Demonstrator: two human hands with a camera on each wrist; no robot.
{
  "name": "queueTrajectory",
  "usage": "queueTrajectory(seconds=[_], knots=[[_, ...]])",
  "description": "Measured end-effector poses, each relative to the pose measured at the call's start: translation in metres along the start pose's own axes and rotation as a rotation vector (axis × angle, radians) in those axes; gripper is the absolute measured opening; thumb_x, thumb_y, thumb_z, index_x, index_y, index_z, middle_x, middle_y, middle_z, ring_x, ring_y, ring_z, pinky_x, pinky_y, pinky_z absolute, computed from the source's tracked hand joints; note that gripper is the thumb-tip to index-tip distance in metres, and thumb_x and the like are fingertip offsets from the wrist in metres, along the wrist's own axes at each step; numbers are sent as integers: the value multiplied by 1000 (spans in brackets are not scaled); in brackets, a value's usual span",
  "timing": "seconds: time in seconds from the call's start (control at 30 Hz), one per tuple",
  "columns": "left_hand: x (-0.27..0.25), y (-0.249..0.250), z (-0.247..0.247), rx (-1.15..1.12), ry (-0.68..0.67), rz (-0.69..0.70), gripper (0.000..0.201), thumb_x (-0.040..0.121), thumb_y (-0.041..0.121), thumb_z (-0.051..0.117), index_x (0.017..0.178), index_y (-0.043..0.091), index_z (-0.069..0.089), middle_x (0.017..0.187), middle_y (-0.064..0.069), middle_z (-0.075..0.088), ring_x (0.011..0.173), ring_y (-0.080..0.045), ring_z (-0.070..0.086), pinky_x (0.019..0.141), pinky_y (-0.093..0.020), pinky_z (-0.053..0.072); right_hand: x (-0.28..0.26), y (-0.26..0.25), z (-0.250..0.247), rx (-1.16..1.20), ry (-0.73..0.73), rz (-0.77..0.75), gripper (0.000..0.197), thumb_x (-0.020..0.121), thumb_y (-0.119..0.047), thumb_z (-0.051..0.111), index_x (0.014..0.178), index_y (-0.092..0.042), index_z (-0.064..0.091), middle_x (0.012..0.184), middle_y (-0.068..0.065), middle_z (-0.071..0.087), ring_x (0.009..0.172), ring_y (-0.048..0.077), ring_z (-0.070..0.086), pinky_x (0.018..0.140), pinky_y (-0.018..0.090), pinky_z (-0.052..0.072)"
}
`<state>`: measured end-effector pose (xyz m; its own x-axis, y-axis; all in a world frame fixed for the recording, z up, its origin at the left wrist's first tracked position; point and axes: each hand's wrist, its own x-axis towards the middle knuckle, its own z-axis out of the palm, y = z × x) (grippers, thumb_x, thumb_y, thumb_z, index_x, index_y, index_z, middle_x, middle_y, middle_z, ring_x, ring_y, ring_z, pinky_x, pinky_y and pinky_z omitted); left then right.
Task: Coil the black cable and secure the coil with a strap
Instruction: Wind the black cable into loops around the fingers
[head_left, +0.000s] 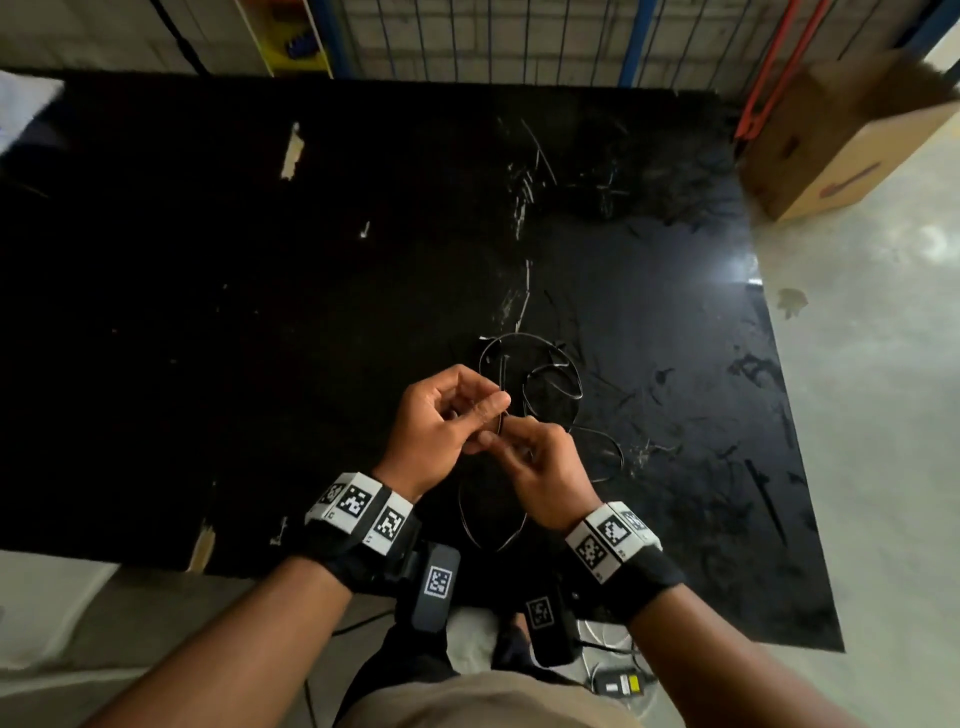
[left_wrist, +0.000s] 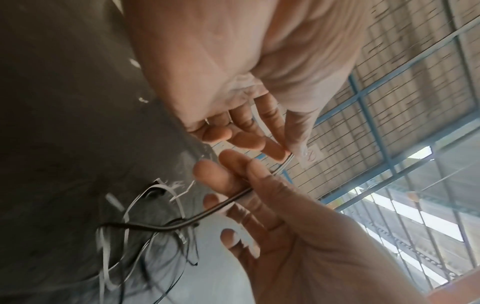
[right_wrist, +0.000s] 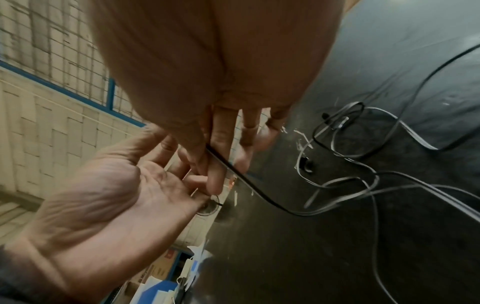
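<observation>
The thin black cable (head_left: 530, 374) lies in loose, tangled loops on the black table (head_left: 208, 312), with one loop (head_left: 493, 525) hanging near the front edge. Both hands meet just above the table's front middle. My left hand (head_left: 496, 408) pinches a short stretch of cable between thumb and fingers. My right hand (head_left: 493, 441) pinches the same strand right beside it. In the right wrist view the cable (right_wrist: 249, 183) runs out from between the right hand's fingers (right_wrist: 215, 164) down to the loops. In the left wrist view the cable (left_wrist: 215, 207) crosses the right hand's fingers (left_wrist: 228, 181). No strap is recognisable.
Torn pale patches (head_left: 291, 150) and scratches mark the tabletop. A cardboard box (head_left: 852, 140) stands on the floor at the far right, and a wire mesh fence (head_left: 519, 36) runs behind the table. A power adapter (head_left: 621, 683) lies on the floor by my feet.
</observation>
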<state>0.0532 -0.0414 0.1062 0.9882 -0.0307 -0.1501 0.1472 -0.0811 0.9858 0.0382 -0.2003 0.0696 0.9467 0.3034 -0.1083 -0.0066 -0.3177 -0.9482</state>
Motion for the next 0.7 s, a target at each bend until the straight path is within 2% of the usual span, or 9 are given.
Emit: queueTrajectory(seconds=[0.07, 0.17, 0.23, 0.33, 0.47, 0.53, 0.6, 0.63, 0.7], knots=[[-2, 11, -2, 27, -13, 72, 14, 85, 37, 76, 93, 25, 77, 89, -17, 74, 77, -43, 68, 68, -55, 58, 3, -9, -6, 26, 14, -37, 27, 101, -38, 61, 94, -21, 81, 91, -11, 82, 90, 18, 75, 88, 43, 59], [-6, 22, 0, 57, -101, 104, 30, 89, 40, 72, 114, 25, 78, 111, -10, 73, 102, -38, 70, 89, -61, 55, 7, -18, -19, 35, -8, -51, 37, 101, -49, 56, 93, -21, 80, 87, -3, 82, 82, 36, 76, 81, 61, 58], [-9, 27, 3, 49, -154, 105, 33, 95, 35, 71, 124, 21, 75, 120, -13, 69, 107, -45, 67, 95, -62, 52, 7, -24, -29, 6, -40, -84, 31, 104, -38, 56, 93, -19, 79, 84, -1, 82, 81, 32, 77, 82, 60, 58], [-12, 35, 7, 19, -214, 102, 34, 99, 32, 61, 129, 20, 72, 123, -17, 68, 95, -62, 63, 84, -66, 53, 4, -35, -41, -51, -114, -139, 26, 106, -30, 56, 93, -24, 78, 81, -1, 81, 77, 31, 77, 78, 56, 59], [-15, 48, 11, 1, -272, 82, 38, 103, 31, 52, 133, 16, 69, 129, -3, 74, 92, -70, 61, 80, -73, 51, -3, -48, -49, -93, -191, -170, 27, 105, -27, 58, 88, -42, 72, 80, 0, 81, 75, 25, 76, 78, 44, 61], [-17, 53, 14, -7, -283, 74, 39, 102, 29, 51, 134, 14, 68, 131, -1, 74, 85, -62, 67, 77, -66, 56, -5, -50, -51, -72, -201, -177, 26, 105, -25, 57, 89, -36, 74, 80, 3, 81, 77, 25, 76, 81, 49, 60], [-17, 56, 15, -44, -260, 57, 38, 104, 30, 50, 135, 15, 67, 134, -3, 72, 111, -42, 72, 100, -54, 56, -7, -51, -53, -12, -202, -179, 22, 105, -26, 57, 97, -23, 77, 79, 6, 80, 76, 28, 75, 80, 49, 59], [-17, 58, 13, -107, -238, 29, 38, 106, 31, 49, 136, 17, 66, 137, -4, 71, 125, -32, 67, 109, -55, 50, -8, -51, -55, 28, -198, -179, 23, 106, -25, 56, 102, -17, 77, 77, 9, 79, 72, 24, 74, 76, 43, 59], [-13, 65, 7, -321, -205, -41, 40, 107, 33, 44, 140, 19, 62, 143, -7, 66, 138, -24, 59, 113, -65, 41, -11, -51, -57, 154, -194, -168, 25, 107, -19, 53, 112, -8, 75, 69, 12, 75, 64, 13, 69, 72, 27, 54]])
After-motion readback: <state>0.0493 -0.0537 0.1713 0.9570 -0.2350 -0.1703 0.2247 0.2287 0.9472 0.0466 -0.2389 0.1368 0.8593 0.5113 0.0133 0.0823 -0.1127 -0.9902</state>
